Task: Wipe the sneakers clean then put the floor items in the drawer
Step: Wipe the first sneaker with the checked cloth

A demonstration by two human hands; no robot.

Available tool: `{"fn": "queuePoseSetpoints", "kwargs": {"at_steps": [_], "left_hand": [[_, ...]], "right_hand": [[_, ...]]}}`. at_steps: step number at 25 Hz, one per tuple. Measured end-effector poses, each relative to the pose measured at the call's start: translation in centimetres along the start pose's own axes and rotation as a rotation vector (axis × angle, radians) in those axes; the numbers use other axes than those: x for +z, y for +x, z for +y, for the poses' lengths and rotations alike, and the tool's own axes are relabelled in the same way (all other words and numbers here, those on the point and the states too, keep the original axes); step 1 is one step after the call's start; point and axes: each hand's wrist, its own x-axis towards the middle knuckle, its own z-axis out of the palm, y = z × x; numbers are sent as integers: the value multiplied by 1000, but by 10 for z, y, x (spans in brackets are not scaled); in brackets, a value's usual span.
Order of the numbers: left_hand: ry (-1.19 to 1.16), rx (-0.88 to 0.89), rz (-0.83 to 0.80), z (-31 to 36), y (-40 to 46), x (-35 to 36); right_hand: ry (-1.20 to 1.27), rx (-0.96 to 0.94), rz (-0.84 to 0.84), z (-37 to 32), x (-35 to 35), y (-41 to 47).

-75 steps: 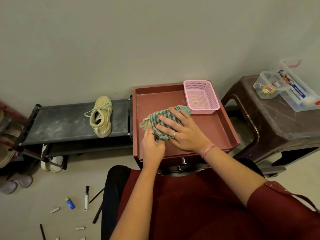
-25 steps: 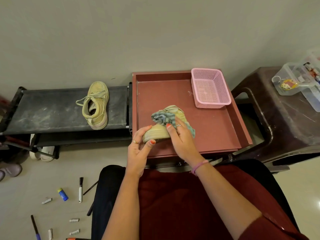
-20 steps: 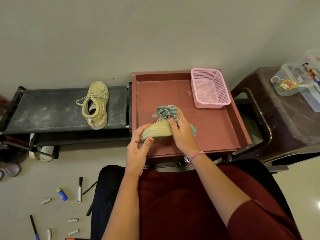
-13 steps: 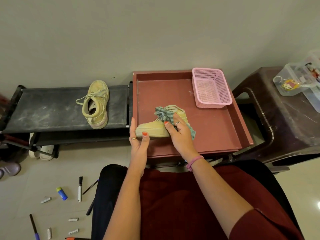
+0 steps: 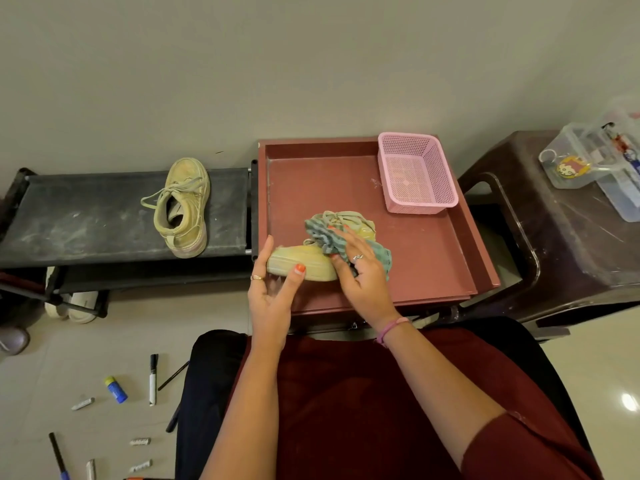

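While your left hand (image 5: 273,289) has regripped the pale yellow canvas sneaker's (image 5: 304,261) toe, your right hand (image 5: 360,271) keeps pressing the green striped cloth (image 5: 329,237) onto it; wiping is unfinished.

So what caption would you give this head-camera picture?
Left hand steadies a yellow sneaker on the red tray while right hand wipes it with a striped cloth.

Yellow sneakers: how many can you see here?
2. One yellow lace-up sneaker lies on the black shelf; the other yellow sneaker lies in the red tray. More may be hidden.
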Motion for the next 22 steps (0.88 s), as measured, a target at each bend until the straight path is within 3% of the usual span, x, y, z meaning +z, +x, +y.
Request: {"fn": "queuePoseSetpoints", "kwargs": {"at_steps": [7, 10, 13, 18, 22], "left_hand": [[-38, -22, 14, 3, 1, 7], [-48, -16, 20, 2, -1, 7], [-68, -10, 46, 3, 1, 4], [-76, -55, 70, -1, 0, 5], [-61, -48, 56, 1, -2, 4]], "right_hand": [[-33, 167, 238, 15, 1, 18], [-161, 233, 181, 14, -9, 26], [-129, 259, 109, -7, 0, 14], [-110, 79, 90, -15, 0, -17], [-199, 264, 161, 6, -8, 14]]}}
